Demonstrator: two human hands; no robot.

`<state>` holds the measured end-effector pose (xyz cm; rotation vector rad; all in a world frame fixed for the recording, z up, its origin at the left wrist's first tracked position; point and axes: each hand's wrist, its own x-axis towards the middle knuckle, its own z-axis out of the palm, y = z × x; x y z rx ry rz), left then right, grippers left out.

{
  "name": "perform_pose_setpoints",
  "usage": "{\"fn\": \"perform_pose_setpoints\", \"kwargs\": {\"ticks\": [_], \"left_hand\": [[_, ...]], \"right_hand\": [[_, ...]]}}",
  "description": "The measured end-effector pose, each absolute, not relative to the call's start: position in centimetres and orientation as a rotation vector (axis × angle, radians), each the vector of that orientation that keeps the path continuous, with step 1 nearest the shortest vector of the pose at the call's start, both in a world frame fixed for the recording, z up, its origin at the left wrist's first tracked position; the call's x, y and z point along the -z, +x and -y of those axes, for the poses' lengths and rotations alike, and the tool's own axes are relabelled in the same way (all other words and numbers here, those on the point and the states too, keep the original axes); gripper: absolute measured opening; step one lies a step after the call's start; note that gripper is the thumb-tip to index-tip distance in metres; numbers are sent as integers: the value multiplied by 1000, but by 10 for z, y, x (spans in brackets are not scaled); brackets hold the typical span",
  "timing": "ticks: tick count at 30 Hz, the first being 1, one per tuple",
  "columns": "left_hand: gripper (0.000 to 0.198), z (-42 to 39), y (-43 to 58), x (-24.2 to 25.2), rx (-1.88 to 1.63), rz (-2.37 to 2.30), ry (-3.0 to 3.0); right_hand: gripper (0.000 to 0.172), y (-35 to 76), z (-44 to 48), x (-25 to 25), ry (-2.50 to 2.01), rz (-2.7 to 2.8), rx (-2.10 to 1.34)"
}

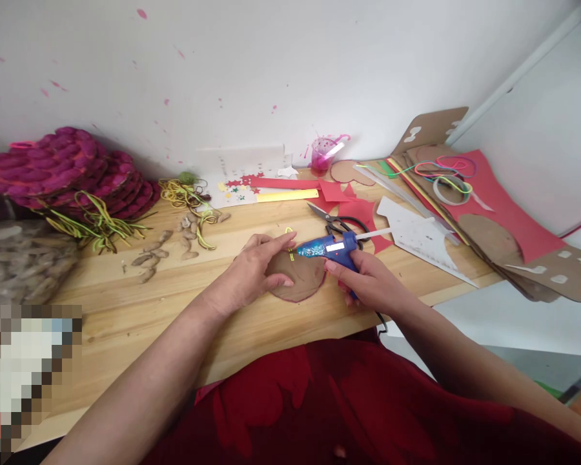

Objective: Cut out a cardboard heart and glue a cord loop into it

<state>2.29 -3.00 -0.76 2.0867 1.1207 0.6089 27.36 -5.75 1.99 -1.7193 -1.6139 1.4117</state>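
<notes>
A rounded brown cardboard piece (300, 284) lies on the wooden table in front of me. My left hand (254, 268) grips its left side, the thumb on its face and the fingertips by a small yellow cord loop (291, 248) at its upper edge. In my right hand (368, 278) is a blue glue gun (336, 248), a pale glue stick jutting from its back. Its nozzle points left, close to the cord; whether it touches is hard to see. Black-handled scissors (339, 223) lie just behind the glue gun.
Pink shell-covered pieces (68, 165) are stacked at left above a bag of shells (22, 261). Loose peanut shells (150, 258) and yarn (186, 194) lie nearby. Behind are star cutouts (242, 187) and a pink-stained cup (322, 155). Red sheets (508, 213) and cardboard fill the right.
</notes>
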Motion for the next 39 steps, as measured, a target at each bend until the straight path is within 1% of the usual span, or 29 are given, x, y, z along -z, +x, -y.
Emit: {"fn": "perform_pose_setpoints", "kwargs": {"ticks": [4, 10, 18, 28, 32, 39], "left_hand": [[80, 30, 22, 7, -608, -1127, 2080], [79, 30, 22, 7, -604, -1119, 2074], [78, 30, 23, 6, -597, -1135, 2053], [79, 30, 22, 7, -585, -1149, 2057], [78, 30, 22, 8, -590, -1144, 2059], [79, 29, 22, 10, -619, -1124, 2053]], "right_hand": [[36, 273, 56, -21, -1743, 1540, -1475], [31, 273, 56, -26, -1743, 1265, -1687], [28, 276, 55, -25, -1740, 1139, -1781], [31, 284, 58, -22, -1753, 1185, -1787], [31, 284, 57, -24, -1708, 1124, -1793], [25, 281, 47, -20, -1671, 1111, -1772]]}}
